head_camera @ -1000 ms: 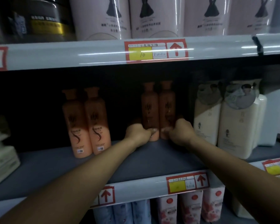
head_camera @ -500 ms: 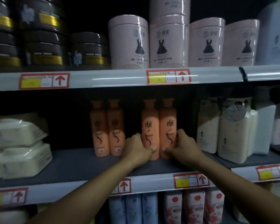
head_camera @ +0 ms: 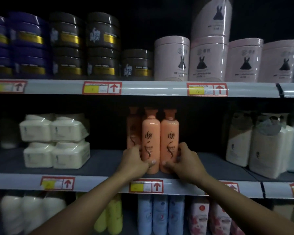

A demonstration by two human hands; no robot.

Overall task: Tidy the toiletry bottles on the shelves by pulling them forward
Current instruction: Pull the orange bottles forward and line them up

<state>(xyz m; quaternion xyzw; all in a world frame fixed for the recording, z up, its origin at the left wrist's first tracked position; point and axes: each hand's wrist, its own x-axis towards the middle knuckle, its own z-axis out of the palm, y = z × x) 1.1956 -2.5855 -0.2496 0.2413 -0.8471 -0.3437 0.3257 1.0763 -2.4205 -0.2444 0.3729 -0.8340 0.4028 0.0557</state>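
Note:
Two orange bottles stand side by side at the front edge of the middle shelf (head_camera: pixel 109 181). My left hand (head_camera: pixel 134 161) grips the base of the left orange bottle (head_camera: pixel 150 133), thumb across its front. My right hand (head_camera: pixel 183 161) grips the base of the right orange bottle (head_camera: pixel 170 133) the same way. Another orange bottle (head_camera: pixel 132 128) stands deeper in the shelf, just behind and left of the pair, partly hidden by them.
Cream tubs (head_camera: pixel 54 141) are stacked at the left of the middle shelf, cream pump bottles (head_camera: pixel 265 146) at the right. Dark jars (head_camera: pixel 102 43) and pink cylinders (head_camera: pixel 209 58) fill the top shelf. Blue bottles (head_camera: pixel 159 214) and yellow bottles (head_camera: pixel 112 217) stand on the shelf below.
Both hands have drawn the two orange bottles from the back of the shelf to its front edge. The view has pulled back and shifted right.

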